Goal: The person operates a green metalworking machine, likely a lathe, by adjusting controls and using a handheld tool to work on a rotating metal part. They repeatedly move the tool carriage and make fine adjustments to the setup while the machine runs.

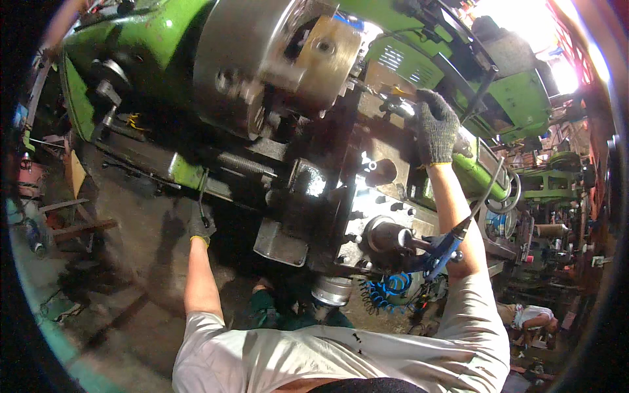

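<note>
A large lathe chuck fills the upper middle, with a brass-coloured block-like piece at its face; parts of the chuck look smeared. My left hand, in a dark knit glove, closes around the lower end of a thin black lever below the lathe bed. On the far side of the carriage, my right hand wears a matching glove and has its fingers curled. A thin yellow-brown piece shows at its fingertips; its kind is unclear. Nearer me stands the bolted tool post with its clamping handle.
A blue air gun with a coiled blue hose lies beside the tool post, close to my right forearm. The green headstock stands at upper left. At lower right, another person bends over in the background.
</note>
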{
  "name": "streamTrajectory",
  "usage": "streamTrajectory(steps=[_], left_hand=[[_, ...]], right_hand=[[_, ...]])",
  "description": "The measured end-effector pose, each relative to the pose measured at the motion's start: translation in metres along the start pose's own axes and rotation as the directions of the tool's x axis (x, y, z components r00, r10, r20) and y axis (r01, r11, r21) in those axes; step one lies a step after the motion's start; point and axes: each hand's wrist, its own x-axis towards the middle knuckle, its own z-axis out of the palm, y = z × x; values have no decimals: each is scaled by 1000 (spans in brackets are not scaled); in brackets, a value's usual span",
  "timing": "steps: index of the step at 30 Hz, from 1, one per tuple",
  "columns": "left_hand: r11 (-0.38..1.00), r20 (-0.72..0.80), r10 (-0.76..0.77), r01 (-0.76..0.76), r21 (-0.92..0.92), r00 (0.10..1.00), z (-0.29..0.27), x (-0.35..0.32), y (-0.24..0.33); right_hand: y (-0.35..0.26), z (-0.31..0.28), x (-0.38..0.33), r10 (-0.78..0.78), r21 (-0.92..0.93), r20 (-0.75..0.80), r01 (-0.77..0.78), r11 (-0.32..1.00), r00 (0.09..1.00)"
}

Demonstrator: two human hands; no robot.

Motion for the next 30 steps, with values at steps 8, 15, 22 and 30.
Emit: streamTrajectory(steps=[8,15,22,30], left_hand=[[984,-16,82,-78,161,997,135,-75,81],[82,46,618,-123,989,785,57,-66,31],[221,-177,397,93,971,900,48,-183,5],[-15,-142,243,151,988,960,-1,-220,-42]], right_hand=[[-14,-3,18,62,-117,65,-54,992,996],[1,17,6,-106,-11,89,107,994,990],[-3,11,-32,-503,-310,182,534,786,845],[10,1,-37,-619,-363,204,646,672,758]])
